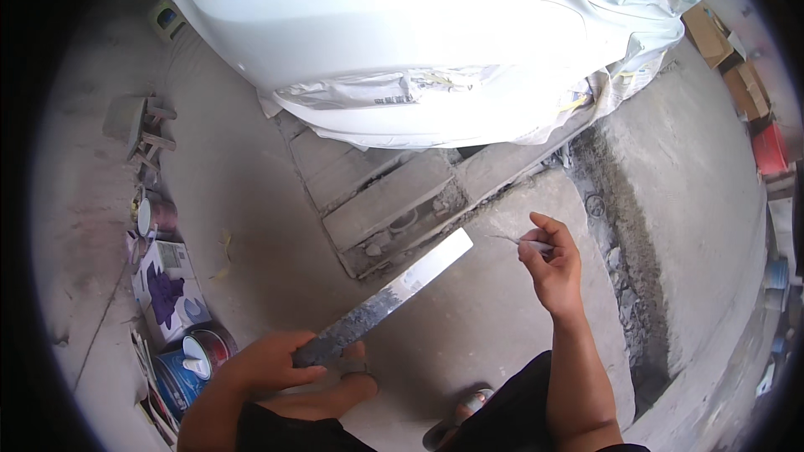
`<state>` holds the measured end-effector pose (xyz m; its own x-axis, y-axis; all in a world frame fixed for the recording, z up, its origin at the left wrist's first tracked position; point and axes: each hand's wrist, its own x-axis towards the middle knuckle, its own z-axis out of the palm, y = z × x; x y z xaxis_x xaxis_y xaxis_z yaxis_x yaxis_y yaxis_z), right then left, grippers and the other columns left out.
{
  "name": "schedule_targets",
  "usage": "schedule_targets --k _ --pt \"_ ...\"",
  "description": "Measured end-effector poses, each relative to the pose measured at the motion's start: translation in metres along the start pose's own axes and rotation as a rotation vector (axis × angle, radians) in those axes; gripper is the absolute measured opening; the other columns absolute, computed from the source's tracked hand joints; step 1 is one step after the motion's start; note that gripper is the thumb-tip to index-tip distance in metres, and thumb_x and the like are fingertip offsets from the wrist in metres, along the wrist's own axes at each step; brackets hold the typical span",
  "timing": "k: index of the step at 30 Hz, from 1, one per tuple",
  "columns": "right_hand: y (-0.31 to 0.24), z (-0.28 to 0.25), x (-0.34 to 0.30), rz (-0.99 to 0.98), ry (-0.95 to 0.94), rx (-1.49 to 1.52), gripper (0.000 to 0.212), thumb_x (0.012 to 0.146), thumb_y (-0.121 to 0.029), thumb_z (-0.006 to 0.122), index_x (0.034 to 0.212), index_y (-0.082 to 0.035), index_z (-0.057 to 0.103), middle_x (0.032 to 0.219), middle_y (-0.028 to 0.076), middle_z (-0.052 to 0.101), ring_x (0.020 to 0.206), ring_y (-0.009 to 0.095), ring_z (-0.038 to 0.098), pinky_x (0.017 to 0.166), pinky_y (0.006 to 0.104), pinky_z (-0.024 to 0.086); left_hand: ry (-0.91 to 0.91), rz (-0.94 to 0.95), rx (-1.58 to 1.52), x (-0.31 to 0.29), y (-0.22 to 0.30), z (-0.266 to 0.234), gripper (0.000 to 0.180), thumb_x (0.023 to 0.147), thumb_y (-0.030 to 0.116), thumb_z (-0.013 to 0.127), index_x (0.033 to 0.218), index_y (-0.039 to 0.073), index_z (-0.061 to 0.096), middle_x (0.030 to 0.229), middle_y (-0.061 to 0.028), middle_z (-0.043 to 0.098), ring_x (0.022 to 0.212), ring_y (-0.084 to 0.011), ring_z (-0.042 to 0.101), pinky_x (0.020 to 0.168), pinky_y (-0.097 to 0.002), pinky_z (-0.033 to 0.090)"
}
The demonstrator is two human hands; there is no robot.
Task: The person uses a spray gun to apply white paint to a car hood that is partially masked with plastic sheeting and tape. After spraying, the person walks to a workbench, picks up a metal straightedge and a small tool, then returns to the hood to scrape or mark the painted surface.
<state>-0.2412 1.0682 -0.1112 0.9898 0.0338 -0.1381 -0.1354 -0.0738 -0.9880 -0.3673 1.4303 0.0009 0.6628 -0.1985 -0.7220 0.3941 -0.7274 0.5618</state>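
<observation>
My left hand [272, 360], at the lower left, is closed round the near end of a long, flat bar [431, 264]. The bar slants up to the right; its far part is pale and shiny, its near part dark and mottled. To the right, my right hand [554, 272] is raised with thumb and fingers pinched on a small thin tool [536, 246]. A light handle and a fine tip pointing left show, but its exact kind is unclear. The tool and the bar's far end are apart.
Ahead stands a white car body [377, 25], partly wrapped in masking film. Below it are concrete slabs [389, 197] with gaps; a rubble-lined trench [628, 259] runs at right. Paint cans [205, 351], a box [172, 285] and a stool [138, 125] stand left, cardboard boxes [745, 88] far right.
</observation>
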Motion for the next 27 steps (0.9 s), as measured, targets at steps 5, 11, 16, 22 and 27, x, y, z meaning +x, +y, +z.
schedule_targets --k 5,11,16,22,27 --pt "0.000 0.007 -0.001 -0.009 -0.088 0.001 0.041 0.084 0.001 0.063 0.123 0.001 0.050 0.093 0.004 0.058 0.080 0.007 0.054 0.071 0.0211 0.046 0.006 0.048 0.057 0.000 -0.007 0.001 0.035 0.072 0.028 0.076 0.085 0.002 0.057 0.064 -0.0119 0.054 0.056 -0.0196 0.051 0.055 -0.0317 0.042" --pt "0.006 0.010 0.000 -0.036 -0.101 -0.047 0.039 0.083 0.000 0.063 0.120 0.001 0.052 0.091 0.005 0.060 0.078 0.007 0.055 0.069 0.0211 0.046 -0.007 0.051 0.068 0.000 -0.009 -0.001 0.032 0.075 0.028 0.073 0.090 0.003 0.059 0.063 -0.0141 0.055 0.054 -0.0254 0.054 0.055 -0.0335 0.043" --pt "0.003 0.014 0.001 -0.029 -0.120 -0.068 0.038 0.083 0.000 0.062 0.120 0.002 0.052 0.089 0.004 0.060 0.076 0.006 0.054 0.067 0.0207 0.045 -0.004 0.046 0.058 0.000 -0.016 -0.002 0.032 0.075 0.027 0.073 0.091 0.003 0.060 0.063 -0.0134 0.056 0.054 -0.0241 0.054 0.054 -0.0327 0.043" --pt "0.004 0.015 0.004 -0.006 -0.112 -0.055 0.039 0.083 0.000 0.062 0.121 0.002 0.052 0.090 0.004 0.060 0.075 0.006 0.054 0.066 0.0204 0.045 0.007 0.020 0.013 0.002 -0.011 -0.004 0.034 0.072 0.027 0.076 0.086 0.001 0.059 0.061 -0.0104 0.052 0.055 -0.0160 0.049 0.054 -0.0313 0.041" --pt "0.005 0.015 0.005 0.016 -0.117 -0.049 0.039 0.083 -0.001 0.062 0.121 0.001 0.052 0.091 0.004 0.060 0.077 0.006 0.053 0.068 0.0204 0.045 0.017 0.011 0.003 0.001 -0.011 -0.005 0.034 0.072 0.027 0.076 0.085 0.001 0.059 0.061 -0.0093 0.050 0.055 -0.0146 0.047 0.054 -0.0303 0.040"
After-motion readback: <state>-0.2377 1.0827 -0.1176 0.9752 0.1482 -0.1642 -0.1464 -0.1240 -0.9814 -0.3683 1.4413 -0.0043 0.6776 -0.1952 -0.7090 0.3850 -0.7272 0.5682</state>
